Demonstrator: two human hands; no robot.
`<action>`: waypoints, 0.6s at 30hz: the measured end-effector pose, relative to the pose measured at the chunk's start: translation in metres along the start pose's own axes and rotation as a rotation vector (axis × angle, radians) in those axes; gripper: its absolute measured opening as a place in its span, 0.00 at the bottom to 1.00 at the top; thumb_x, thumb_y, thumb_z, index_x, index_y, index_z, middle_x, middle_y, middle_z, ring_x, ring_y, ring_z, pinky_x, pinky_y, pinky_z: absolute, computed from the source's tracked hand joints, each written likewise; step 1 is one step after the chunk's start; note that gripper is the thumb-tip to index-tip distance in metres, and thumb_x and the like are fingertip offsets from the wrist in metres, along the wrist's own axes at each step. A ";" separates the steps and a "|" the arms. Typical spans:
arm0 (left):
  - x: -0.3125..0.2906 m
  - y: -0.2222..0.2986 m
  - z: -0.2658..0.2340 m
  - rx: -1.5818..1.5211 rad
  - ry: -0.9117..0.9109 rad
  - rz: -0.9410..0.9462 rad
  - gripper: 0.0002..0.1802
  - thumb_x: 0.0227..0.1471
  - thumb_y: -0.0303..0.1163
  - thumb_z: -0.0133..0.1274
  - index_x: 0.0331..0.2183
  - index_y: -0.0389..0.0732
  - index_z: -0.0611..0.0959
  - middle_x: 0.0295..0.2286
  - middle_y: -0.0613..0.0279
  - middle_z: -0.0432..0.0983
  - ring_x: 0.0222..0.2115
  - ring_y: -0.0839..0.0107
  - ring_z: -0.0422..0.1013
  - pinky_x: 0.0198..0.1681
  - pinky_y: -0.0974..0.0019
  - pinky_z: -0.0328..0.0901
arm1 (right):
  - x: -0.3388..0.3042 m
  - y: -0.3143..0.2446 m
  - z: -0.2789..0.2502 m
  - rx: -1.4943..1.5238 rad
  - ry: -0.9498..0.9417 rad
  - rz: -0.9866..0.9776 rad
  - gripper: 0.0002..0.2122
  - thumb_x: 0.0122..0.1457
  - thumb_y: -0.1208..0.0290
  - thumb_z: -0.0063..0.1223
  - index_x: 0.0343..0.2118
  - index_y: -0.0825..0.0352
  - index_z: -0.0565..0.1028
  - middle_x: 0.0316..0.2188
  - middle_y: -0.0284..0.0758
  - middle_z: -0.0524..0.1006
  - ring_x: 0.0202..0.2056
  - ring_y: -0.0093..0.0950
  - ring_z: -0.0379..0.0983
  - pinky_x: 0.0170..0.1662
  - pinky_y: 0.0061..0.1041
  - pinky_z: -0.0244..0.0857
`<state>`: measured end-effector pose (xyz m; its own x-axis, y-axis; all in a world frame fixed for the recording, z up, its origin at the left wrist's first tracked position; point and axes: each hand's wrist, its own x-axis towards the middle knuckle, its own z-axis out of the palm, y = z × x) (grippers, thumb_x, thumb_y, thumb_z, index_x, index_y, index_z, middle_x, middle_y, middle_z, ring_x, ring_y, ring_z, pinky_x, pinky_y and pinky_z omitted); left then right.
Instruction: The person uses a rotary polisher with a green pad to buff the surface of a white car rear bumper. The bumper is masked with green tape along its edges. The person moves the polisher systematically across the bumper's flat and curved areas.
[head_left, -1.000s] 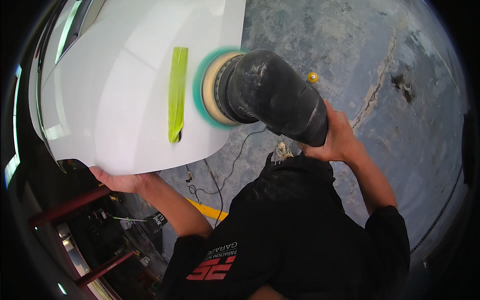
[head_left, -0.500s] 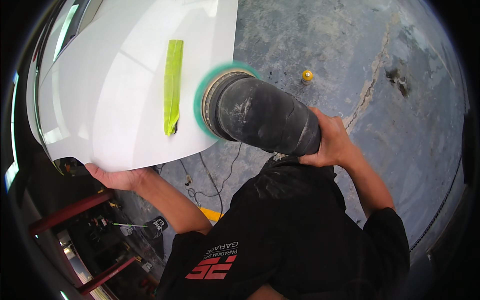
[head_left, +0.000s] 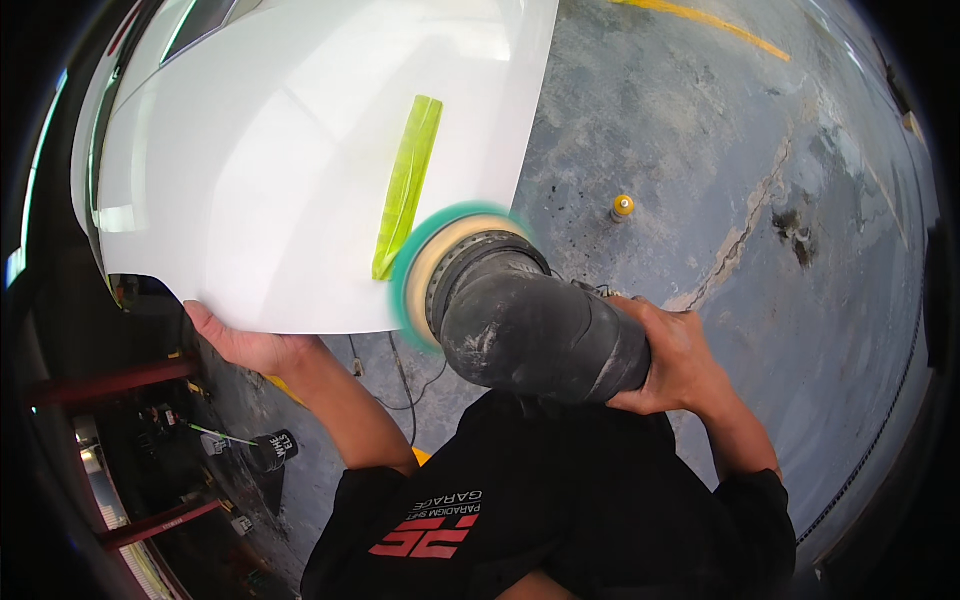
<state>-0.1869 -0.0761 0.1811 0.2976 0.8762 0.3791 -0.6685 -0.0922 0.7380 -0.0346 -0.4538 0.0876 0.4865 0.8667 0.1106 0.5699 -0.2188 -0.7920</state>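
A dark, dusty power polisher is gripped at its rear end by my right hand, with the fingers wrapped round the body. Its round pad, cream with a green face, looks blurred as if spinning. The pad overlaps the near right corner of a glossy white car panel; I cannot tell whether it touches the surface. My left hand grips the panel's near left edge, thumb along the rim and the other fingers hidden beneath. A yellow-green strip of tape or cloth lies on the panel just beyond the pad.
On the grey concrete floor at right stands a small yellow-topped bottle. A cable trails below the panel. At lower left are a dark bucket and red metal beams. A crack crosses the floor.
My right hand and the polisher have come nearer to me, bringing the pad toward the panel's near edge. The view has shifted, so the panel sits farther right. My left hand keeps its grip.
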 end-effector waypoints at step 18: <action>0.005 -0.006 -0.025 -0.246 -0.088 -0.045 0.31 0.68 0.49 0.43 0.61 0.37 0.72 0.58 0.51 0.71 0.58 0.56 0.68 0.64 0.50 0.61 | 0.105 0.066 -0.101 0.060 0.113 0.228 0.46 0.38 0.59 0.71 0.63 0.70 0.63 0.44 0.52 0.80 0.46 0.50 0.80 0.50 0.43 0.71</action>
<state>-0.1983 -0.0594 0.1641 0.3813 0.8314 0.4042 -0.7959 0.0728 0.6011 0.1211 -0.4230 0.1078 0.6706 0.7418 -0.0115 0.3982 -0.3730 -0.8381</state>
